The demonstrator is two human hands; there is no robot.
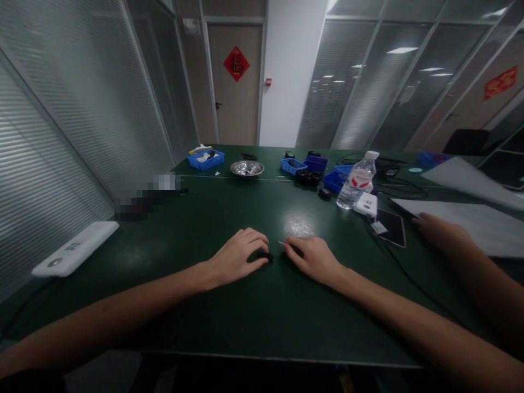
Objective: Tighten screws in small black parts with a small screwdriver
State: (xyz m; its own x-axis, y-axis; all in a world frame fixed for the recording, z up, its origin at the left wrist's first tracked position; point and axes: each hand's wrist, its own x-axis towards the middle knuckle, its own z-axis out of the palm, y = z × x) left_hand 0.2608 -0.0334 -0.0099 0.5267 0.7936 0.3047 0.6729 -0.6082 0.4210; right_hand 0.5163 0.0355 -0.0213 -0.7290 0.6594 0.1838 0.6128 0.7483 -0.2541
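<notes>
Both my hands rest on the dark green table (229, 218) close together. My left hand (239, 255) is curled over a small black part (264, 255), fingers pressed on it. My right hand (313, 259) is closed in a pinch on a thin metal pin or tool (281, 243) whose tip points left toward the black part. A narrow gap separates the two hands.
Another person's hand (440, 232) lies at the right beside a black phone (391, 226). Farther back stand a water bottle (357, 181), a metal bowl (246, 168), several blue bins (206, 159) and cables. A white device (76, 248) lies at the left edge.
</notes>
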